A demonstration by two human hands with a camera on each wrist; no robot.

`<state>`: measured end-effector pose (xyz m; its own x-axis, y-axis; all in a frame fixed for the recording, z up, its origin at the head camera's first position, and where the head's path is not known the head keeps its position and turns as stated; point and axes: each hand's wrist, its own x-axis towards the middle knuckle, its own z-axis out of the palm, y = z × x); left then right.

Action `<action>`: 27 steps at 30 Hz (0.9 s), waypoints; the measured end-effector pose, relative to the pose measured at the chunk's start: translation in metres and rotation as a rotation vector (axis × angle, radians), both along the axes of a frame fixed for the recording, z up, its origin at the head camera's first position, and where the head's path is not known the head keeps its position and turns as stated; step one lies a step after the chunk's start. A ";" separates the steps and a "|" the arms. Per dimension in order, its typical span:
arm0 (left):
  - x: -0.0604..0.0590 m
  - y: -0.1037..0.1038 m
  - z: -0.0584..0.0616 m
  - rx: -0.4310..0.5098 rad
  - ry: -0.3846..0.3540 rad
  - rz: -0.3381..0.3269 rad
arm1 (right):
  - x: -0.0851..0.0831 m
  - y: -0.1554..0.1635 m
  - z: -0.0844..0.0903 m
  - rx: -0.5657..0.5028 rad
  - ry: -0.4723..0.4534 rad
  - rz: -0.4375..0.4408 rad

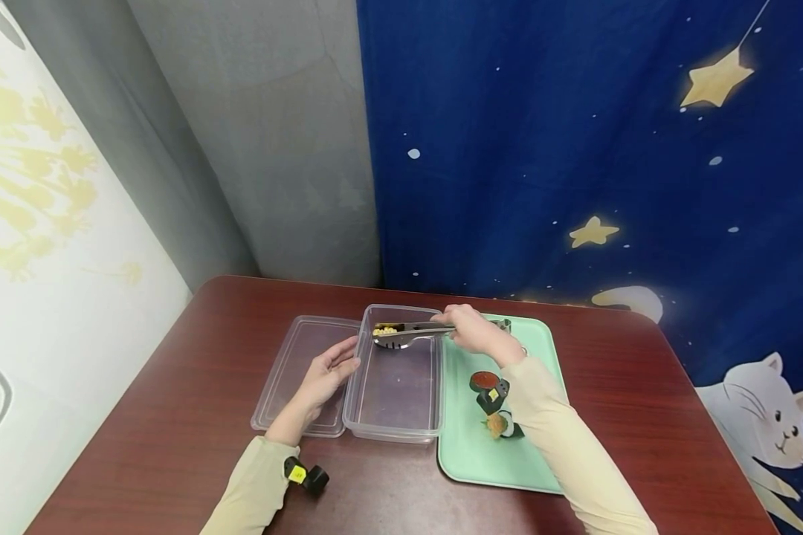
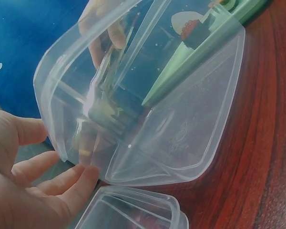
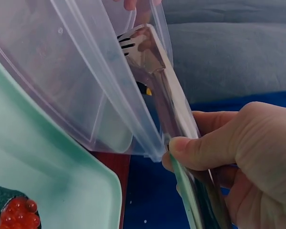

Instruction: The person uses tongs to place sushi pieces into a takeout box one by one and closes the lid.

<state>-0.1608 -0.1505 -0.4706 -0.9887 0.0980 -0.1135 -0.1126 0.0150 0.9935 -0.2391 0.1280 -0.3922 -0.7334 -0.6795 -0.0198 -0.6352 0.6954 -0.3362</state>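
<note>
Head view: right hand grips the metal serving tongs, fingers and thumb curled round the arms. Tongs' long axis runs left-right, tips pointing toward the person's left, over the far end of the clear rectangular plastic container. Tips pinch a small sushi piece with yellow topping, held just above or at the container's far end; contact with the floor can't be told. Left hand lies flat and relaxed, fingertips touching the container's left wall, resting over the clear plastic lid that sits just beside the container. Mint green plastic tray touches the container's right side; three sushi pieces remain on it, the nearest one topped with red roe. Right hand is the one nearer the held piece; the piece lies left of that hand, along the tong axis.

Left wrist view: left hand's fingers are straight and spread, tips against the container's corner, holding nothing. Tongs and the right hand's fingers show blurred through the clear wall. Lid corner sits below.

Right wrist view: right hand's thumb presses the tong arm, so the tongs are squeezed together. Tong tips sit inside the container past its rim. A dark and yellow bit shows between the arms. Tray edge and roe piece sit lower left.
</note>
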 end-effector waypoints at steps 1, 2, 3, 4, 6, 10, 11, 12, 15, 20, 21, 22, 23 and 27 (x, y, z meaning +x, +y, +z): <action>0.000 0.000 0.000 0.003 0.001 -0.004 | 0.000 -0.002 0.001 0.005 -0.002 0.004; 0.000 0.000 0.001 0.006 0.001 -0.004 | 0.000 -0.003 0.002 0.008 -0.003 0.007; 0.000 0.000 0.001 0.008 0.001 -0.006 | 0.001 -0.005 0.002 0.013 -0.006 0.009; 0.000 0.000 0.001 0.010 0.001 -0.006 | 0.001 -0.006 0.003 0.017 -0.009 0.010; 0.001 0.000 0.001 0.009 0.004 -0.009 | 0.002 -0.009 0.004 0.027 -0.018 0.008; 0.001 0.000 0.002 0.008 0.007 -0.013 | 0.003 -0.013 0.005 0.047 -0.014 0.009; 0.001 0.000 0.002 0.008 0.008 -0.014 | 0.003 -0.013 0.005 0.048 -0.017 0.005; 0.001 0.000 0.002 0.010 0.006 -0.014 | 0.003 -0.014 0.005 0.047 -0.026 -0.002; 0.001 0.000 0.001 0.005 0.006 -0.013 | 0.004 -0.014 0.005 0.046 -0.048 -0.022; -0.001 0.000 -0.001 -0.010 0.012 -0.009 | 0.005 -0.015 0.007 0.053 -0.073 -0.039; -0.001 0.000 -0.001 -0.012 0.011 -0.007 | 0.005 -0.015 0.007 0.054 -0.077 -0.040; -0.001 0.000 -0.001 -0.012 0.010 -0.006 | 0.005 -0.016 0.007 0.057 -0.080 -0.041; -0.001 0.000 -0.001 -0.013 0.010 -0.005 | 0.005 -0.016 0.007 0.060 -0.081 -0.042; 0.000 0.000 0.000 -0.021 0.017 -0.005 | 0.005 -0.015 0.009 0.061 -0.072 -0.041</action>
<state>-0.1609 -0.1510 -0.4709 -0.9901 0.1002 -0.0984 -0.0952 0.0361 0.9948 -0.2338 0.1129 -0.3835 -0.7555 -0.6451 -0.1145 -0.5815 0.7408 -0.3363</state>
